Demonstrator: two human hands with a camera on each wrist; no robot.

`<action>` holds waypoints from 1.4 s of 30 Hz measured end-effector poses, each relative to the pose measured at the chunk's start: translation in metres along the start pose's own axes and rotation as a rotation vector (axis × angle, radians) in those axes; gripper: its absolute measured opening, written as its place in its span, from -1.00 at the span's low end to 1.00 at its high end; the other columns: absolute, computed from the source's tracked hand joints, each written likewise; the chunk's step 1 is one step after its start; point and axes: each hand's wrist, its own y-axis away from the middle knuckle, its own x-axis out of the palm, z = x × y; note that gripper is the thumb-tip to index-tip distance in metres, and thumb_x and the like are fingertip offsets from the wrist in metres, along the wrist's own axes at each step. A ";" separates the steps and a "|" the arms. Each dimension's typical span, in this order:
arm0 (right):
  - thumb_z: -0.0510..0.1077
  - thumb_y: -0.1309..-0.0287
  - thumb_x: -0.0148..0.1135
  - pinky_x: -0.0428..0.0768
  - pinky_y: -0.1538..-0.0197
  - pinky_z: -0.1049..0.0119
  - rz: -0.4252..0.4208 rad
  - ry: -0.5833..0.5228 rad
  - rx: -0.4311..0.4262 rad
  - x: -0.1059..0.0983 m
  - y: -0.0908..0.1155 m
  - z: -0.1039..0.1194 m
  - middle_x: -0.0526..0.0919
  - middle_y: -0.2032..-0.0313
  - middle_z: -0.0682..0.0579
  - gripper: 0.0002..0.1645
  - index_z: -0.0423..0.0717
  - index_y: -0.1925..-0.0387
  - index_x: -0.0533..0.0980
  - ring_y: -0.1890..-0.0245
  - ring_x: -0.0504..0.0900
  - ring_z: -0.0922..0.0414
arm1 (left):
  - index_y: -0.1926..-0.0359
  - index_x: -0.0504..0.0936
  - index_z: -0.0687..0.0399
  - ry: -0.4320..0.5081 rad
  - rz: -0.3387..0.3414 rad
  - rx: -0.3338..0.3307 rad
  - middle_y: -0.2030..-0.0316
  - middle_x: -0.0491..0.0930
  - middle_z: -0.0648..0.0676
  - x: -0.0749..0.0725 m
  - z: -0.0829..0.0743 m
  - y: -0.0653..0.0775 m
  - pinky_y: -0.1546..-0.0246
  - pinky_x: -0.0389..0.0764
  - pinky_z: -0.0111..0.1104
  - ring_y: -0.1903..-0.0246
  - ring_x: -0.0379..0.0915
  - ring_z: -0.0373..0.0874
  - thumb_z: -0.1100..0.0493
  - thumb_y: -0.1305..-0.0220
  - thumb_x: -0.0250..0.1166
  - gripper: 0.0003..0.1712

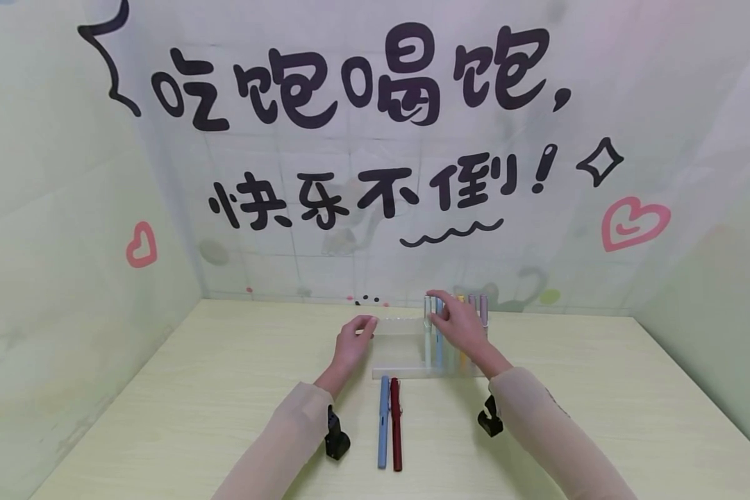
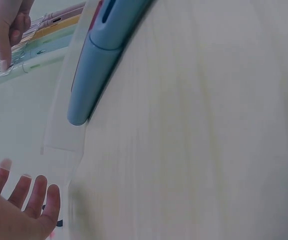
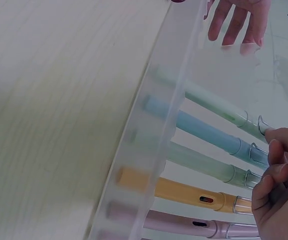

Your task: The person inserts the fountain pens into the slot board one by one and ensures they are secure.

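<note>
A clear, frosted pen rack (image 1: 390, 373) stands upright towards the back of the table. Pens fill its right part: pale green, blue (image 3: 203, 131), green (image 3: 198, 161), orange (image 3: 183, 194) and purple (image 3: 178, 223). My right hand (image 1: 462, 323) pinches the capped top of the pale green pen (image 3: 216, 106), the leftmost one, which stands in the rack. My left hand (image 1: 352, 345) is at the rack's upper left edge, fingers relaxed and spread; whether they touch it I cannot tell. A blue pen (image 1: 384, 423) and a dark red pen (image 1: 396, 425) lie in front of the rack.
The pale wooden table (image 1: 244, 389) reaches back to a printed cloth wall (image 1: 325, 271) with black lettering. Similar cloth hangs on the left and right sides. A black camera mount (image 1: 335, 436) sits on my left wrist, another (image 1: 490, 418) on the right.
</note>
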 end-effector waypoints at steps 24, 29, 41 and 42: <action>-0.19 -0.05 0.18 0.14 0.74 0.38 0.017 0.018 0.051 0.002 -0.003 0.000 0.30 0.80 0.13 -0.50 -0.09 -0.08 0.38 0.80 0.19 0.21 | 0.09 0.51 0.18 0.000 0.000 0.005 0.17 0.50 0.14 0.001 0.001 0.000 0.24 0.48 -0.29 0.26 0.48 -0.04 0.02 -0.28 0.02 -0.64; -0.20 -0.02 0.20 0.21 0.71 0.36 0.001 0.022 0.055 0.001 -0.002 0.000 0.35 0.76 0.14 -0.47 -0.09 -0.10 0.37 0.77 0.26 0.20 | 0.09 0.51 0.18 0.001 0.001 -0.003 0.17 0.50 0.14 0.001 0.001 0.000 0.24 0.48 -0.29 0.26 0.48 -0.03 0.02 -0.28 0.02 -0.64; -0.20 -0.03 0.20 0.18 0.71 0.37 -0.034 -0.005 -0.004 -0.001 0.008 0.003 0.35 0.75 0.18 -0.54 -0.12 -0.03 0.42 0.77 0.25 0.22 | 0.07 0.51 0.18 -0.007 -0.002 -0.015 0.16 0.50 0.15 0.001 0.000 0.000 0.24 0.48 -0.27 0.26 0.48 -0.05 0.03 -0.28 0.02 -0.65; -0.20 -0.02 0.20 0.19 0.70 0.37 -0.038 -0.007 -0.009 -0.001 0.009 0.004 0.35 0.75 0.18 -0.54 -0.12 -0.02 0.42 0.77 0.25 0.23 | 0.07 0.51 0.18 -0.005 -0.001 -0.012 0.16 0.49 0.15 0.001 -0.001 0.001 0.24 0.48 -0.27 0.26 0.48 -0.04 0.03 -0.28 0.02 -0.65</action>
